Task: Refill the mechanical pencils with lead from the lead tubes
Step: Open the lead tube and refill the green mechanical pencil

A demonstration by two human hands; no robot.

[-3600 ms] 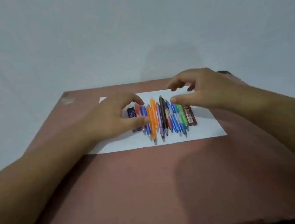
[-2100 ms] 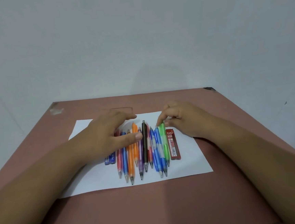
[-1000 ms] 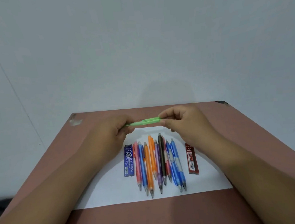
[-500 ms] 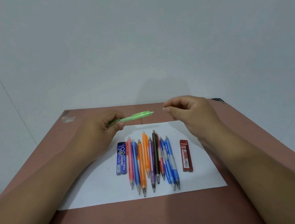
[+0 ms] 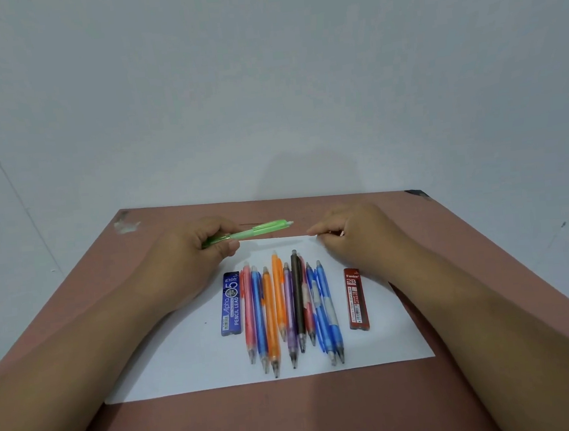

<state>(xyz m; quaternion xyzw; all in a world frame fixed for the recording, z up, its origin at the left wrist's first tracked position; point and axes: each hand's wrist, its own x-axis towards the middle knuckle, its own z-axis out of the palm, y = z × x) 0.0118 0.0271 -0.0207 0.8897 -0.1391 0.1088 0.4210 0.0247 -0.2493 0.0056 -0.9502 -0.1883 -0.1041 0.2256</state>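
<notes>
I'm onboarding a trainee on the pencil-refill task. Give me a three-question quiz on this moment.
1. True or false: the left hand grips the green mechanical pencil above the table.
2. Which lead tube lies right of the pencil row on the white paper? A) blue lead tube B) red lead tube C) none
3. Fill in: the right hand has its fingers ____ at the fingertips, near the paper's far edge.

Key: 1 true; 2 B; 3 pinched together, though any item between them is too small to tell.
</notes>
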